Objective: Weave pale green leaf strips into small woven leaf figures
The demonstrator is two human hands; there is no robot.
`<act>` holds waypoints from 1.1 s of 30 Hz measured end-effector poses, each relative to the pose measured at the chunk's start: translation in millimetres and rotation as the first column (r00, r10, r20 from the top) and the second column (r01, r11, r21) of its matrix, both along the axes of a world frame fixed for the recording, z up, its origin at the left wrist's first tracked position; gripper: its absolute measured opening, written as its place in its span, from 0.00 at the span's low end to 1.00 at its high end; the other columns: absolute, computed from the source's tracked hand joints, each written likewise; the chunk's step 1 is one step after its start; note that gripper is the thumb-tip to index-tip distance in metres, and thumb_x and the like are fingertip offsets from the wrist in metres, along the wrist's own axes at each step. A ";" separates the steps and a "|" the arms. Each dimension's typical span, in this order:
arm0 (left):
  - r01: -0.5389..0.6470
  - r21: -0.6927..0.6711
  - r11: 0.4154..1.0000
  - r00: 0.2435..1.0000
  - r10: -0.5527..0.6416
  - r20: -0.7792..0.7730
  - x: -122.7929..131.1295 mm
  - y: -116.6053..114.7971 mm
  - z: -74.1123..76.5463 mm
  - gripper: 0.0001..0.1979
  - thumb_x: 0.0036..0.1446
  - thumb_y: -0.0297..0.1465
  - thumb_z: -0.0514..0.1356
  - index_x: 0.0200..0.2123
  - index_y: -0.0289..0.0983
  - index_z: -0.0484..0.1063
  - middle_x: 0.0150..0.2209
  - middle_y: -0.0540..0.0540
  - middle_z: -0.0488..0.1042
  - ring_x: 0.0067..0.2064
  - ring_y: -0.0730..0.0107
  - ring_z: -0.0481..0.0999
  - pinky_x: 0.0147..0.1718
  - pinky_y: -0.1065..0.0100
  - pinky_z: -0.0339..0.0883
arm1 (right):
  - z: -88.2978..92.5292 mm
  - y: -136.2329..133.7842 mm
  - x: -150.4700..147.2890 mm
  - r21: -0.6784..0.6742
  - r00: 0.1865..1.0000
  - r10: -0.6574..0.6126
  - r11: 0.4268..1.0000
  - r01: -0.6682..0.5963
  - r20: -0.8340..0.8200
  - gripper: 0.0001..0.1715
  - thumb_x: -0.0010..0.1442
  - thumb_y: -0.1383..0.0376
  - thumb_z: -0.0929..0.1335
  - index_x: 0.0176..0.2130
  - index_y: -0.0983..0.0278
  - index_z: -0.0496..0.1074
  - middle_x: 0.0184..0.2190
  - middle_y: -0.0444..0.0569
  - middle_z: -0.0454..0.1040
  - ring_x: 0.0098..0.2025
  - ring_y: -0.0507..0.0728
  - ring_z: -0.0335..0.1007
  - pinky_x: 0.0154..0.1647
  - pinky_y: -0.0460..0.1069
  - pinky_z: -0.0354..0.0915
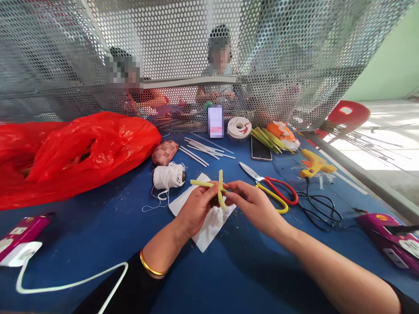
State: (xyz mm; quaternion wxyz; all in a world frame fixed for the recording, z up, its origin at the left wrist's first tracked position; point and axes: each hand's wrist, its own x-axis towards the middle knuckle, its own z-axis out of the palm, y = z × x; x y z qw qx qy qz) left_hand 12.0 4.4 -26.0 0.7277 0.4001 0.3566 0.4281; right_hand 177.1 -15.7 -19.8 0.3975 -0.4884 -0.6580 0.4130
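Observation:
My left hand (195, 209) and my right hand (253, 205) meet over a white paper sheet (209, 226) on the blue table (98, 235). Both pinch a small bundle of yellow-green strips (220, 188) that cross each other; one strip sticks out to the left, another stands upright. A gold bangle (150, 267) sits on my left wrist. Scissors with red and yellow handles (271, 186) lie just right of my right hand. A spool of white thread (168, 175) lies left of the strips.
A red plastic bag (72, 152) fills the left. White sticks (203, 149), tape roll (239, 127), two phones, more green strips (266, 139) and a yellow glue gun (314, 165) with black cord lie behind. Purple devices sit at both edges. Two people sit behind the perforated screen.

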 end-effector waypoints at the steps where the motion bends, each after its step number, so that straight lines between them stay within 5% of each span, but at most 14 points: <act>1: 0.009 0.015 1.000 1.000 -0.009 -0.020 -0.2 -0.4 0.5 0.15 0.54 0.42 0.66 0.35 0.34 0.79 0.29 0.49 0.72 0.31 0.73 0.67 0.34 0.69 0.60 | -1.8 0.9 -0.4 -0.047 1.000 0.006 0.999 -0.007 -0.025 0.13 0.65 0.58 0.65 0.44 0.63 0.72 0.29 0.46 0.78 0.33 0.55 0.74 0.35 0.49 0.68; 3: 0.004 0.052 0.999 0.997 0.000 -0.075 -1.0 -1.2 1.2 0.15 0.54 0.41 0.65 0.34 0.34 0.78 0.28 0.49 0.71 0.30 0.73 0.66 0.32 0.69 0.58 | -4.6 0.7 -0.3 0.001 0.998 -0.051 0.999 0.051 0.032 0.11 0.65 0.59 0.66 0.41 0.63 0.74 0.28 0.46 0.77 0.30 0.54 0.73 0.32 0.48 0.67; 6: -0.026 0.103 0.994 0.987 0.042 -0.152 -2.4 -3.0 1.7 0.15 0.53 0.41 0.66 0.29 0.34 0.76 0.26 0.51 0.69 0.27 0.76 0.63 0.28 0.70 0.54 | -5.1 -1.7 1.6 0.263 0.960 -0.162 0.960 0.100 0.228 0.11 0.66 0.61 0.65 0.35 0.62 0.75 0.28 0.47 0.77 0.30 0.54 0.71 0.31 0.48 0.63; 12: -0.007 -0.111 0.994 0.995 -0.004 -0.101 -1.3 -6.3 4.2 0.18 0.46 0.44 0.69 0.26 0.34 0.75 0.24 0.49 0.71 0.26 0.74 0.66 0.27 0.69 0.57 | -2.5 -2.0 4.6 0.504 0.908 -0.161 0.861 -0.062 0.386 0.14 0.69 0.64 0.63 0.37 0.63 0.76 0.30 0.49 0.76 0.29 0.53 0.70 0.32 0.47 0.63; 16: -0.014 -0.124 0.992 0.997 0.004 -0.080 0.6 -6.7 4.7 0.12 0.46 0.38 0.68 0.21 0.35 0.74 0.22 0.50 0.68 0.25 0.74 0.63 0.26 0.69 0.54 | -3.6 0.7 6.7 0.616 0.889 -0.182 0.777 -0.132 0.420 0.15 0.69 0.65 0.63 0.36 0.63 0.77 0.28 0.48 0.75 0.29 0.53 0.69 0.34 0.48 0.63; 25: 0.019 -0.089 0.996 0.997 -0.026 -0.076 0.1 -7.3 4.2 0.12 0.45 0.33 0.64 0.15 0.37 0.68 0.18 0.52 0.60 0.23 0.74 0.53 0.25 0.65 0.44 | -0.4 3.1 10.2 0.584 0.939 -0.166 0.810 -0.044 0.300 0.11 0.67 0.66 0.65 0.34 0.63 0.75 0.27 0.48 0.76 0.30 0.54 0.72 0.32 0.48 0.66; 33: 0.032 -0.093 0.995 0.998 -0.038 -0.057 -1.4 -8.3 3.3 0.09 0.42 0.33 0.62 0.15 0.36 0.69 0.17 0.52 0.62 0.22 0.75 0.56 0.24 0.67 0.46 | -0.5 1.3 10.5 0.593 0.940 -0.179 0.805 -0.030 0.291 0.11 0.67 0.66 0.65 0.34 0.62 0.76 0.27 0.48 0.77 0.30 0.55 0.73 0.32 0.48 0.67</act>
